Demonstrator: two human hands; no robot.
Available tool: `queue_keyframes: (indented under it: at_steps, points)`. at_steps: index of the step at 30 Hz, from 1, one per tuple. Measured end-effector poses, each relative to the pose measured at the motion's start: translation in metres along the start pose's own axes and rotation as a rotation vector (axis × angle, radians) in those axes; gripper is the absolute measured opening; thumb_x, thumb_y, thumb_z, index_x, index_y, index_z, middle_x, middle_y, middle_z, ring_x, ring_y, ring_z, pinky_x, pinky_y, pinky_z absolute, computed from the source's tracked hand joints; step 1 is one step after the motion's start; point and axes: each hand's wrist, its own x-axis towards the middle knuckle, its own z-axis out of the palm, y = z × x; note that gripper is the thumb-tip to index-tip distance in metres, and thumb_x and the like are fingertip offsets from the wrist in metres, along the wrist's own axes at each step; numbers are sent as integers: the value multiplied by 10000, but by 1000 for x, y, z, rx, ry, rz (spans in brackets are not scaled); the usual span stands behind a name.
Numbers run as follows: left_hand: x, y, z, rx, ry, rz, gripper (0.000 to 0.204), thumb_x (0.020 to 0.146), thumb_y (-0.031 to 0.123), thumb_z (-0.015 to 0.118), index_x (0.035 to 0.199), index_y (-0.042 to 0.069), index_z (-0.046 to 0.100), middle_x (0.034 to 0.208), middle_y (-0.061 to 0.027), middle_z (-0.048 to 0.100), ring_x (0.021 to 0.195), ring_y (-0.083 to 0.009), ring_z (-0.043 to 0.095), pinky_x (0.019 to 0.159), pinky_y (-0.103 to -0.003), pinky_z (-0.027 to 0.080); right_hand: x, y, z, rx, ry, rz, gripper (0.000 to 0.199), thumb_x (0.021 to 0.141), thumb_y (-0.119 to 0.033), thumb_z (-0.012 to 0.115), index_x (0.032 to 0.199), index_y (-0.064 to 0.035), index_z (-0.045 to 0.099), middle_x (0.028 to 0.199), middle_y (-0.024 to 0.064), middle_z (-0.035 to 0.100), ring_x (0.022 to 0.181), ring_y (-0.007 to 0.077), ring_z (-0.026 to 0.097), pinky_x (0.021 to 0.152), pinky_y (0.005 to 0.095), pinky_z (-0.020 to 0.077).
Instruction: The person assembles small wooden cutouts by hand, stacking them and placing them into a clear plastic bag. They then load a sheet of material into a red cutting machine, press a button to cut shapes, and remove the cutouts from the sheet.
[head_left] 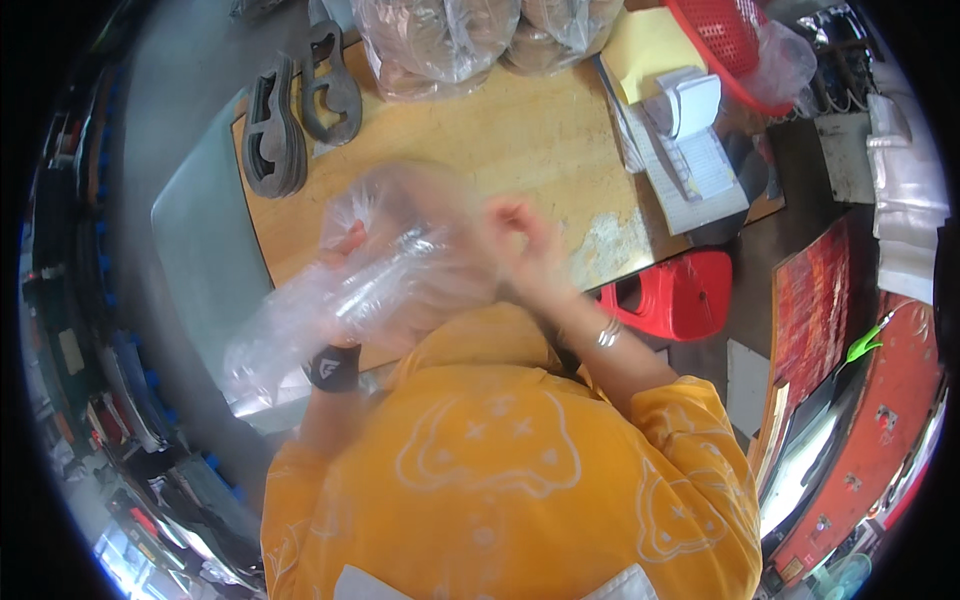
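A large clear plastic bag (395, 275) bulges in front of my chest, over the near edge of the table. Tan, rounded shapes show dimly through its film, too blurred to name. My left hand (348, 243) grips the bag at its left side, its fingers partly covered by the film; a black band circles that wrist. My right hand (522, 235) hovers over the table just right of the bag, apart from its loose left end. Its fingers look curled but are smeared by motion, and whether anything is in them does not show.
Grey foot-shaped cut-outs (274, 130) lie stacked at the table's far left. Filled clear bags (435, 45) stand along the back. Papers and notebooks (690, 150) and a red basket (715, 45) occupy the far right. A red stool (685, 300) stands by the right edge.
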Motion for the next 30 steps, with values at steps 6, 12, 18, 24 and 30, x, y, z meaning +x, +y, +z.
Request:
queue_keyframes:
  at_steps: [6,12,18,24,30]
  points:
    - [2,-8,-7,-162,-11,41,291,869,301,557,1065,86,536,1014,-99,541,970,-237,521,999,-417,364,-18,96,3,-455,-420,128,282,752,-166,689,983,-39,586,839,145,629,799,237,617,724,371,491]
    - [-9,-17,-82,-417,24,118,259,910,311,490,1047,96,533,959,-73,496,925,-220,492,1023,-423,346,-20,127,22,-509,-173,-54,510,690,-219,706,1125,-17,532,1132,242,538,976,374,569,847,421,475]
    - [-5,24,-203,629,257,-91,394,921,337,471,1196,56,460,1102,-98,466,1029,-248,463,1012,-405,356,-1,135,60,100,-388,-149,575,689,-333,681,1160,-23,571,1132,170,607,1063,284,563,929,400,439]
    - [10,148,-136,1674,240,301,521,932,361,468,1314,12,403,1300,-159,467,1164,-292,456,998,-406,366,-14,160,33,-187,-319,-110,417,668,-272,670,1013,-44,626,941,164,664,870,303,636,777,375,502]
    - [45,95,138,1079,57,1208,513,936,342,517,1251,-54,429,1234,-205,487,1080,-321,505,922,-460,404,-170,225,-117,-200,302,386,421,703,-295,668,1048,-56,640,971,167,666,912,295,641,802,372,507]
